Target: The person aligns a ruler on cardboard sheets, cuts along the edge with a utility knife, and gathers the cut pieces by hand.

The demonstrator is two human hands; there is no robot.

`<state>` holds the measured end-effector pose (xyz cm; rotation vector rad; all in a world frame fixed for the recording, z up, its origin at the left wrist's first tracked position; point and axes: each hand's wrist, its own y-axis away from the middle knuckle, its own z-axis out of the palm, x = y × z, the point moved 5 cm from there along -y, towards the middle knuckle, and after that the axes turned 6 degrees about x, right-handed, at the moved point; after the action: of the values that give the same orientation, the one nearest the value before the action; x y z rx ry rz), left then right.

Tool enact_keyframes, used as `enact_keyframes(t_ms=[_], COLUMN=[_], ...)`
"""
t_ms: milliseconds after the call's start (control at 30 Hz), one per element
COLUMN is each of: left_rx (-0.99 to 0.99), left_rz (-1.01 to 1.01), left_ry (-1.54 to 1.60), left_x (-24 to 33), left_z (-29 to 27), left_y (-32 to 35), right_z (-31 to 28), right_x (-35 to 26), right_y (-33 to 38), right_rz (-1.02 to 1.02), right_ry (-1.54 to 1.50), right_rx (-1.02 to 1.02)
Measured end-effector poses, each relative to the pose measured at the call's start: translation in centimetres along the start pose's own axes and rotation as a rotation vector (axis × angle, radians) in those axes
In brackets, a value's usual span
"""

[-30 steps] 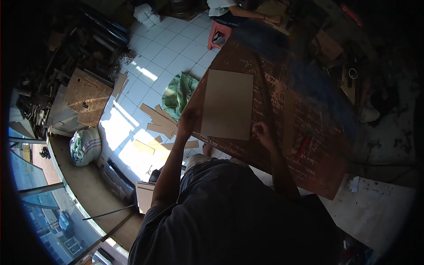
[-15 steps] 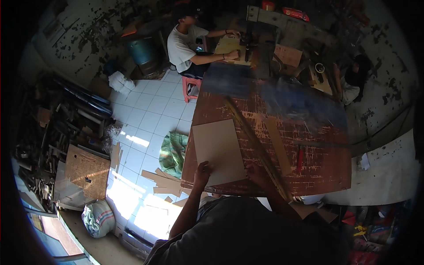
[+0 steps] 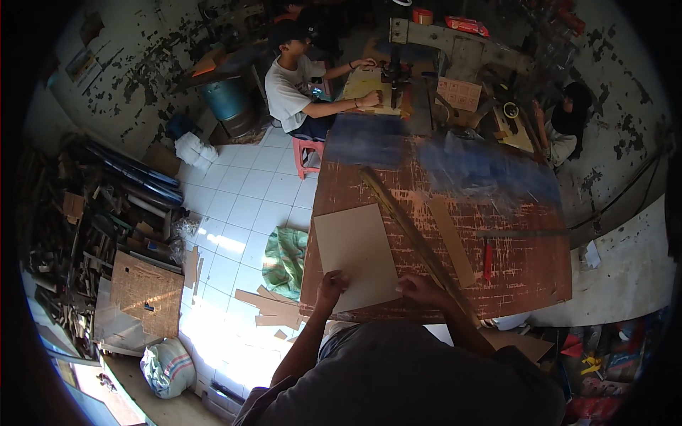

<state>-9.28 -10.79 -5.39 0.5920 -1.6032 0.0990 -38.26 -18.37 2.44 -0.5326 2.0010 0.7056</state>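
A tan cardboard sheet (image 3: 359, 245) lies flat near the front left of the brown, scratched tabletop (image 3: 526, 280). My left hand (image 3: 331, 286) is at its lower left edge, with fingers curled over the border onto the surface. My right hand (image 3: 420, 289) is closed at the lower right edge, thumb and fingers pinched by the border. To the right of the sheet, a long wooden straightedge (image 3: 412, 231) runs diagonally and passes by my right forearm. Beyond it are a narrow cardboard strip (image 3: 452, 241) and a red-handled tool (image 3: 488, 260), perhaps a cutter.
A co-worker in a white shirt (image 3: 288, 96) sits on a pink stool (image 3: 307, 157) at the far left. Another person (image 3: 565, 135) is at the far right. A green sack (image 3: 285, 261) and cardboard offcuts (image 3: 270, 307) lie on the floor left of the table.
The view has shifted slightly, so the table and the sheet appear a little lower and further right. Both hands stay at the sheet's edges with almost the same pose.
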Motion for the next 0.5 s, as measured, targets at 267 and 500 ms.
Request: enact_keyframes(t_ms=[267, 500], left_rx=[0.032, 0.067], left_rz=[0.027, 0.027], left_ry=[-0.080, -0.112], left_x=[0.1, 0.2], left_z=[0.3, 0.3], left_y=[0.1, 0.3], right_z=[-0.7, -5.2], right_x=[-20.6, -28.1], right_y=[10.6, 14.9], right_rz=[-0.754, -1.285], right_ry=[-0.376, -0.526], right_rx=[-0.721, -1.011])
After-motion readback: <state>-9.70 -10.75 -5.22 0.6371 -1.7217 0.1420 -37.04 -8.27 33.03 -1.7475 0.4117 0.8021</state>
